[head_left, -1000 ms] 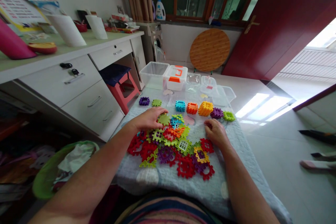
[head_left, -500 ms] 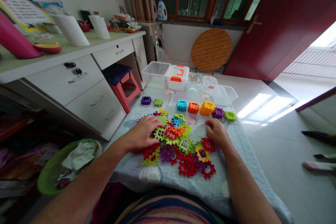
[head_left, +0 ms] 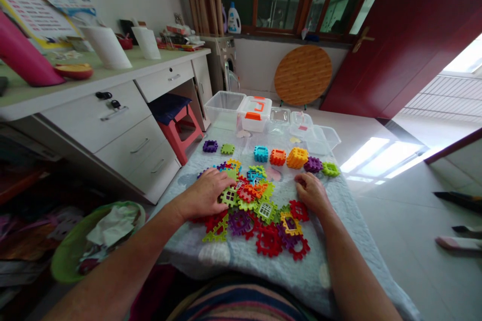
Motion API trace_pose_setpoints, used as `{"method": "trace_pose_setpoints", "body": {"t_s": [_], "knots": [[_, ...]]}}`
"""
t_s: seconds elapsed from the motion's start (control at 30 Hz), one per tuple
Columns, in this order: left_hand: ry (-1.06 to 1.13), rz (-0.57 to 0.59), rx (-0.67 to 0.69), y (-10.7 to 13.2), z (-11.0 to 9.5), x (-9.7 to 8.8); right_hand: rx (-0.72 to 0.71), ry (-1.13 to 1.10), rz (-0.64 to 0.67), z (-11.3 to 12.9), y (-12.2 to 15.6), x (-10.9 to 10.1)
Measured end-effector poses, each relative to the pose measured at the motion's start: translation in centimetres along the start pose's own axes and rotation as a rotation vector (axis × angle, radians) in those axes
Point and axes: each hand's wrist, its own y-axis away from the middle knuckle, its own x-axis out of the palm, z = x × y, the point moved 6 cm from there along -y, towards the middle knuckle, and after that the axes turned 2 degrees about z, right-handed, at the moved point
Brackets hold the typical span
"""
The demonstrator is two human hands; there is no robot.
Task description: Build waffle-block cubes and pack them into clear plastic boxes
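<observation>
My left hand [head_left: 206, 192] rests on the left side of a loose pile of plastic interlocking tiles, thumb and fingers apart. Between thumb and fingertips shows a lime green window tile [head_left: 229, 197]; I see no firm grip on it. Red, orange, blue and purple tiles surround it, among them an orange tile [head_left: 259, 190] and a green tile with a white window [head_left: 265, 210]. To the right of the pile, my right hand [head_left: 312, 191] lies on the cloth with curled fingers and nothing visible in them. A red tile [head_left: 298, 210] is close below it.
Behind the pile stands a row of sorted stacks: purple [head_left: 210, 146], green [head_left: 227, 149], blue [head_left: 260, 153], orange [head_left: 277, 157] and yellow [head_left: 297, 157], with more at right. Clear plastic boxes [head_left: 225, 105] and a lidded box [head_left: 256, 113] line the table's far end.
The view has tilted slightly, so everything sits a little lower in the picture. Both hands keep nearly the same places, and I see no tile moved.
</observation>
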Motion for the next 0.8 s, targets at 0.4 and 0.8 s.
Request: {"method": "trace_pose_setpoints", "body": {"t_s": [0.4,0.8], "knots": [[0.105,-0.147,-0.114,-1.1,3.5,-2.6,-0.001,-0.007,0.005,0.2,0.0,0.0],[-0.008,-0.084,-0.195,-3.2,4.7,0.3,-0.001,0.003,0.015,0.0,-0.1,0.1]]}}
